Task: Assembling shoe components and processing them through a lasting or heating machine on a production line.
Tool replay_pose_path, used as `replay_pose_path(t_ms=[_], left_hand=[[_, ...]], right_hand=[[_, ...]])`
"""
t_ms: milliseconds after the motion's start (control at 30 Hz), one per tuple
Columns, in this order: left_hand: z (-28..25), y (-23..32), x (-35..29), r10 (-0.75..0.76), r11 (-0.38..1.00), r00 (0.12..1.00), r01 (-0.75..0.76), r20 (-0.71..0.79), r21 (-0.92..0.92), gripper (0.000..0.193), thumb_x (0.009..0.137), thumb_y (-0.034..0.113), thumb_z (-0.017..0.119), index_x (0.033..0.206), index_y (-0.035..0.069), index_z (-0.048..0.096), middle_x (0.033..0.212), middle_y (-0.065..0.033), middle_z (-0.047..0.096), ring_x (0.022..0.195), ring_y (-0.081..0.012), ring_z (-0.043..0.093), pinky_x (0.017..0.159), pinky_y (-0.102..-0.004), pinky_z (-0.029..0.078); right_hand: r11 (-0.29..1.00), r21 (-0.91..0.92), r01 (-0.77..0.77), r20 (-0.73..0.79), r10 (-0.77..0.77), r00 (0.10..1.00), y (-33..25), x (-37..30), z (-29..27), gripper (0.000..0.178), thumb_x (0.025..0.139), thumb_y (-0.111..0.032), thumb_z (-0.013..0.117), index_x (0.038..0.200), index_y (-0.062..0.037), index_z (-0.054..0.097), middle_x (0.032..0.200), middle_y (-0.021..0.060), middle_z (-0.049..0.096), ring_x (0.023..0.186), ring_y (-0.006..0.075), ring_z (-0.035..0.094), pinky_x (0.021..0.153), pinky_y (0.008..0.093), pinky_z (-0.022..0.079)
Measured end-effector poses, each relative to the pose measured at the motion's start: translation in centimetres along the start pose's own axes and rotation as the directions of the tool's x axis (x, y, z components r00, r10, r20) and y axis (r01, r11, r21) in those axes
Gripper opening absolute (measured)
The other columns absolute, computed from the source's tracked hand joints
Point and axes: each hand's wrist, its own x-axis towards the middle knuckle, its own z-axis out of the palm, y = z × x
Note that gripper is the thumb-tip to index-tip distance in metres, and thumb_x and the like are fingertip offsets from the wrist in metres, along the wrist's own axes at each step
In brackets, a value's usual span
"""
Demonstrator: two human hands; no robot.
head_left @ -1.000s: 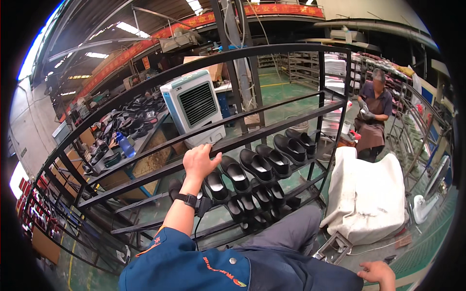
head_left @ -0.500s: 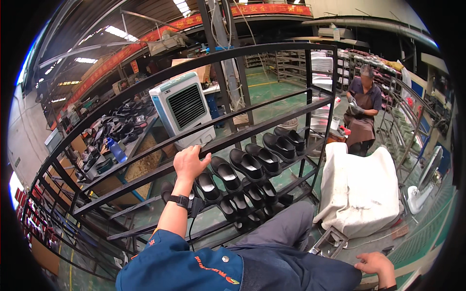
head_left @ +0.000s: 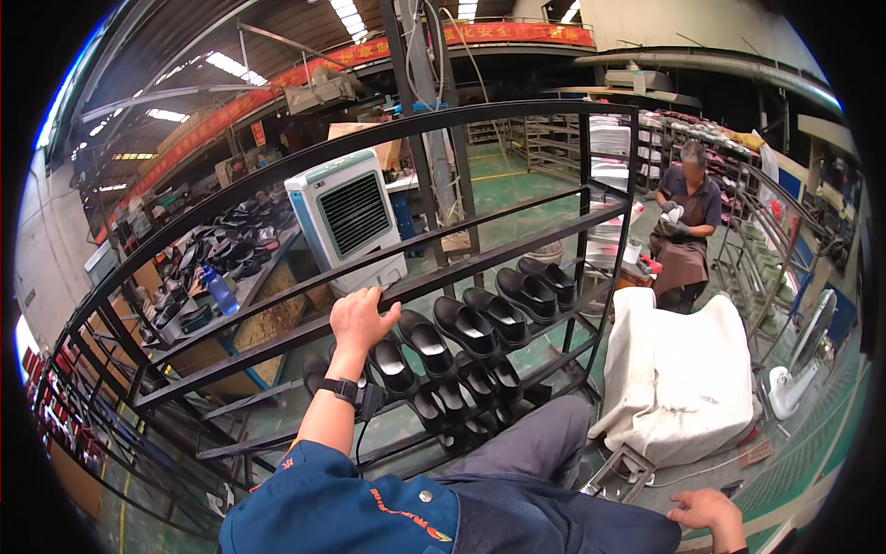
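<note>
My left hand [head_left: 362,319] rests over a long rail of a black metal rack [head_left: 295,351], fingers curled across it and the thumb sticking out to the right. Black slip-on shoes [head_left: 425,343] with pale insoles stand side by side on the tier below, just right of my left wrist. Another row of black shoes [head_left: 452,399] sits lower down. At the lower right, beside my thigh, my right hand [head_left: 709,510] hangs with its fingers loosely apart and nothing in them.
A white cloth-covered block [head_left: 678,379] and a metal frame piece [head_left: 620,473] stand at my right, with a white fan [head_left: 803,369] beyond. Behind the rack are an air cooler [head_left: 351,217] and a shoe-strewn bench [head_left: 231,268]. A co-worker [head_left: 688,222] sits holding something pale.
My view has tilted up slightly, so the rack's upper bar sits lower in the picture. Both my hands keep their places. The co-worker's hands have shifted around the pale item.
</note>
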Motion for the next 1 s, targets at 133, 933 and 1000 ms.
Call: replay_pose_path(t_ms=[133, 933, 1000], left_hand=[[0.1, -0.2, 0.0, -0.002, 1.0, 1.0, 0.002, -0.018, -0.008, 0.042, 0.077, 0.048, 0.074, 0.093, 0.01, 0.074, 0.081, -0.0072, 0.07, 0.081, -0.0278, 0.069, 0.073, -0.0416, 0.053], [-0.6, 0.3, 0.1, -0.008, 1.0, 1.0, 0.008, 0.012, 0.018, 0.04, 0.076, 0.045, 0.076, 0.095, 0.01, 0.073, 0.085, -0.0072, 0.071, 0.081, -0.0286, 0.069, 0.071, -0.0419, 0.054], [-0.5, 0.9, 0.4, -0.001, 1.0, 1.0, 0.001, 0.007, 0.013, 0.04, 0.077, 0.045, 0.076, 0.097, 0.01, 0.073, 0.086, -0.0072, 0.071, 0.082, -0.0287, 0.07, 0.071, -0.0417, 0.054]], right_hand=[[1.0, -0.022, 0.012, 0.028, -0.011, 1.0, 0.8, 0.8, 0.3, 0.065, 0.085, -0.056, 0.067, 0.134, -0.0131, 0.065, 0.116, 0.0151, 0.073, 0.111, 0.0341, 0.068, 0.098, 0.0398, 0.052], [0.994, -0.111, 0.001, 0.049, 0.004, 0.999, 0.6, 0.7, 0.3, 0.064, 0.09, -0.056, 0.06, 0.139, -0.0146, 0.061, 0.119, 0.0158, 0.072, 0.113, 0.0364, 0.066, 0.1, 0.0437, 0.05], [0.994, -0.105, -0.012, 0.051, 0.018, 0.999, 0.6, 0.5, 0.2, 0.064, 0.09, -0.056, 0.06, 0.139, -0.015, 0.061, 0.12, 0.015, 0.072, 0.114, 0.0362, 0.066, 0.1, 0.0439, 0.05]])
